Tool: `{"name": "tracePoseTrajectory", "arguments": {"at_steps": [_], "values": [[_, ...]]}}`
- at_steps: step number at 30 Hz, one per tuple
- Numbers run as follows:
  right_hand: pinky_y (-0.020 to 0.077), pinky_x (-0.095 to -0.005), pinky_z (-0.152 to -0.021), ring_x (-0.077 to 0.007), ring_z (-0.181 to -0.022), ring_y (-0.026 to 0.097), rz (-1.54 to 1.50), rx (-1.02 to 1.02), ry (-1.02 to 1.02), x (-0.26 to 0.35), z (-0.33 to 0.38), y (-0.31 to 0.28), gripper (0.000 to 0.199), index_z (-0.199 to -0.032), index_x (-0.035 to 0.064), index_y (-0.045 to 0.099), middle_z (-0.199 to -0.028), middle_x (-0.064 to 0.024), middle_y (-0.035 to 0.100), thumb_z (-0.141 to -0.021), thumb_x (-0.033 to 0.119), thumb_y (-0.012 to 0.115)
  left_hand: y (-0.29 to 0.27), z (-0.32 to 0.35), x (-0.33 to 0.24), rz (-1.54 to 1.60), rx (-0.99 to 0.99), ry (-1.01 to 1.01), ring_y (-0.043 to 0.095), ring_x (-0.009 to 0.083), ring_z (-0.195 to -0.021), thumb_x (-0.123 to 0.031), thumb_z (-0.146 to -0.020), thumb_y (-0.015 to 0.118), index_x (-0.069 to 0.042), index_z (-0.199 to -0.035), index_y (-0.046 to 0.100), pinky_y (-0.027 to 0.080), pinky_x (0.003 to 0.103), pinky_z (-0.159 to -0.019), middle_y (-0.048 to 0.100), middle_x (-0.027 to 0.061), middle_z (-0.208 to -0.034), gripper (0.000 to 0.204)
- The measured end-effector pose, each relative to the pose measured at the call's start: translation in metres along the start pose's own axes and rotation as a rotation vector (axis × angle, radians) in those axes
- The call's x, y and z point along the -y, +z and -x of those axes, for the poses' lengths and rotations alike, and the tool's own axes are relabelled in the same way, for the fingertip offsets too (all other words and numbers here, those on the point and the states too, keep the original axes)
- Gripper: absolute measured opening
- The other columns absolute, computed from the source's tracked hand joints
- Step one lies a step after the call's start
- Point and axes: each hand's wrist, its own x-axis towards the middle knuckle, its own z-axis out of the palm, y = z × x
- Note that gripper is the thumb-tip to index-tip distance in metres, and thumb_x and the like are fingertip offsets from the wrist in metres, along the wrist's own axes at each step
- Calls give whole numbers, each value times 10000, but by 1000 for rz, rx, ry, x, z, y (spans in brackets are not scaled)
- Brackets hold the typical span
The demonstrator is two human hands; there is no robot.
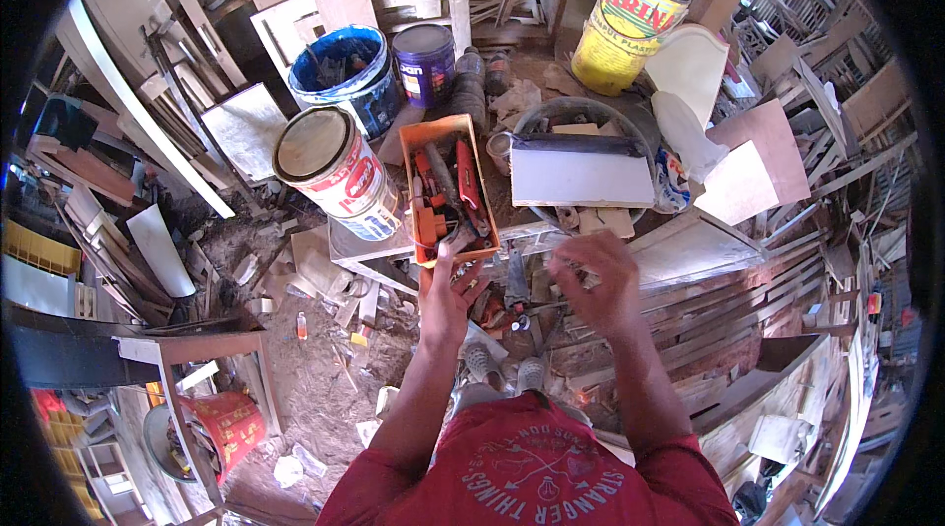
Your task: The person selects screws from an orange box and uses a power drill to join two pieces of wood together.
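An orange, open-topped box [409, 157] stands at the front edge of the low table, holding red and orange tools and a grey-handled tool. At the box's near end is my left hand [445, 302], its fingers partly spread and reaching up to the rim. To the right, my right hand [596, 280] hovers in front of the table with its fingers curled together. Whatever it may hold is too small or hidden to make out. Just beyond it, a white board [583, 179] lies across a round dark basin [645, 132].
A white paint can [340, 177], a blue bucket [340, 68], a purple can [424, 63] and a yellow bucket [630, 24] stand on the table. Wood scraps litter the floor below. A wooden stand [212, 339] and red bucket [231, 428] are at lower left.
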Motion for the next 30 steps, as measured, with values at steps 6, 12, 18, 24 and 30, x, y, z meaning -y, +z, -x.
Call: {"name": "tracePoseTrajectory", "arguments": {"at_steps": [6,12,18,24,30], "values": [[579,-398,-789,-285,-899,722,-119,111,19,5,23,20,183,-1008,48,791,-955,-115,769,-858,121,869,-1,-16,9,98,88,124,630,329,-1313,-241,-1038,614,1,-1414,575,520,504,-1119,643,135,-1371,449],[582,-443,-820,-333,-917,730,-176,201,131,4,41,13,233,-1063,54,776,-985,-143,770,-905,208,850,-54,23,50,92,275,207,598,341,-1377,-260,-1019,623,-33,-1569,451,491,553,-1154,583,151,-1517,619],[592,-384,-803,-256,-883,757,-321,281,175,14,54,8,294,-1136,26,765,-990,-133,780,-922,210,846,-93,99,78,238,329,325,662,273,-1271,-140,-970,659,-51,-1549,461,488,464,-1140,637,106,-1435,618],[577,-317,-768,-160,-867,746,-500,301,112,25,76,6,309,-1207,27,751,-980,-100,787,-942,165,829,-97,157,83,120,264,376,602,256,-1328,-93,-908,704,-33,-1539,441,465,455,-1158,602,99,-1439,686],[551,-293,-722,-134,-783,698,-530,306,-133,58,85,-19,295,-1178,44,746,-909,-57,752,-909,105,850,-117,231,117,130,161,498,546,259,-1402,-138,-885,735,-9,-1562,403,401,450,-1215,569,106,-1481,765]]}}
